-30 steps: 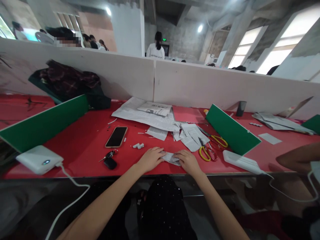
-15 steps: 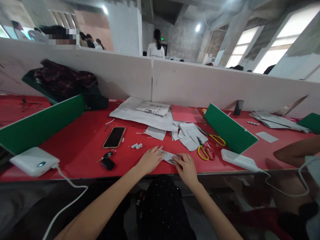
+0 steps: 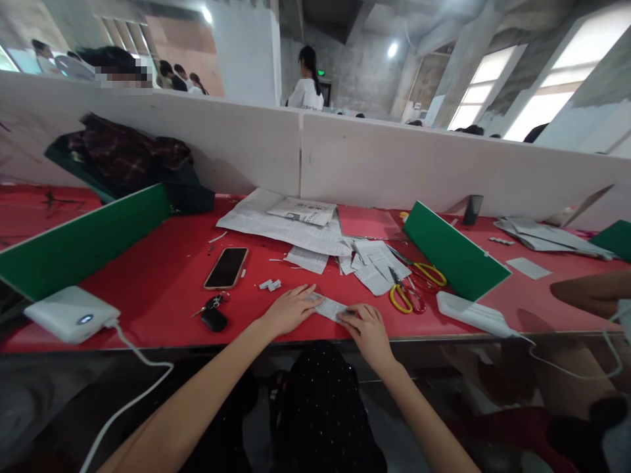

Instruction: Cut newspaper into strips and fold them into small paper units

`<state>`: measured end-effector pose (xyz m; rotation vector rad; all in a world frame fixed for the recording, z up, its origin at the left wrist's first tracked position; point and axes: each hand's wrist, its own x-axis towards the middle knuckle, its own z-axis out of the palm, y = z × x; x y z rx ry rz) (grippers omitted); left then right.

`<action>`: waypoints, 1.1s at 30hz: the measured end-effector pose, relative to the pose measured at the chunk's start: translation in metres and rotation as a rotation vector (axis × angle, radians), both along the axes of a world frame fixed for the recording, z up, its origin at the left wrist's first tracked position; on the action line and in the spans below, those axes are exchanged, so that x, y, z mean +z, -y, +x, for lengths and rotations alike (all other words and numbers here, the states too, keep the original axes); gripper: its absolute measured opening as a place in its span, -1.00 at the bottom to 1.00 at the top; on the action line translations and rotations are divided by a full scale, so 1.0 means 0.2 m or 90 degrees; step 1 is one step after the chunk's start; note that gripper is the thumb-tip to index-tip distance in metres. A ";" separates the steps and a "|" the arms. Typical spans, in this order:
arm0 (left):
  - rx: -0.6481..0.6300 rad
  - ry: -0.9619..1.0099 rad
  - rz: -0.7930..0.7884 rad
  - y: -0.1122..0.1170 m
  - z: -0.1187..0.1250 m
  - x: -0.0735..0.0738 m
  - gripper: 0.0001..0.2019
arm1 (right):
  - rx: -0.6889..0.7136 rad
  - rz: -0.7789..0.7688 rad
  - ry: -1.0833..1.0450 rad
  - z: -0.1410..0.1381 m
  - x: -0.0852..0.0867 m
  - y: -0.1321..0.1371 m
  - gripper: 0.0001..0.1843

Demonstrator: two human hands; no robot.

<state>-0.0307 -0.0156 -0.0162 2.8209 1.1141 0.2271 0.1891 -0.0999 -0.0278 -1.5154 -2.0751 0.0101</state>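
Observation:
A small strip of printed newspaper [image 3: 329,309] lies near the front edge of the red tabletop, between my hands. My left hand [image 3: 292,310] rests flat on its left end, fingers stretched out. At the right end, the fingers of my right hand [image 3: 365,326] are bent together and pinch the paper's edge. Left of my hands are a few small folded paper pieces [image 3: 269,284]. Two pairs of scissors are to the right: one with a yellow and a red handle loop [image 3: 401,299], another with yellow handles [image 3: 430,272] behind it.
Cut paper pieces [image 3: 377,263] and newspaper sheets [image 3: 276,230] lie behind my hands. A phone [image 3: 227,268], keys [image 3: 213,315] and a white power bank [image 3: 71,315] are on the left. Green dividers [image 3: 453,253] flank the workplace. A person's arm [image 3: 591,292] is at far right.
My left hand has slid slightly left along the strip, so more of the paper shows between my hands. The right hand keeps nearly the same place.

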 end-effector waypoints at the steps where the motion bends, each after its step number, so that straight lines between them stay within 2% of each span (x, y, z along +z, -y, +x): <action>1: -0.012 -0.003 0.004 0.00 -0.01 -0.01 -0.62 | -0.002 0.001 0.010 0.00 0.00 0.00 -0.79; 5: -0.025 -0.011 0.049 0.02 -0.03 -0.01 -0.60 | 0.006 -0.014 0.056 0.00 0.02 0.02 -0.76; 9: -0.006 -0.021 0.106 0.08 -0.03 0.03 -0.61 | 0.023 -0.036 0.072 0.00 0.04 0.05 -0.71; 14: -0.037 0.042 0.037 0.12 -0.08 0.07 -0.61 | 0.024 -0.048 0.069 -0.01 0.05 0.07 -0.70; 21: -0.023 0.125 -0.090 0.08 -0.16 0.04 -0.64 | 0.021 -0.043 0.052 -0.01 0.01 0.10 -0.64; 26: -0.035 0.116 -0.076 0.09 -0.18 0.03 -0.65 | 0.017 -0.052 0.016 0.00 -0.01 0.11 -0.64; 33: -0.059 0.077 -0.024 0.14 -0.18 0.03 -0.62 | 0.045 -0.088 -0.129 0.07 0.01 0.08 -0.72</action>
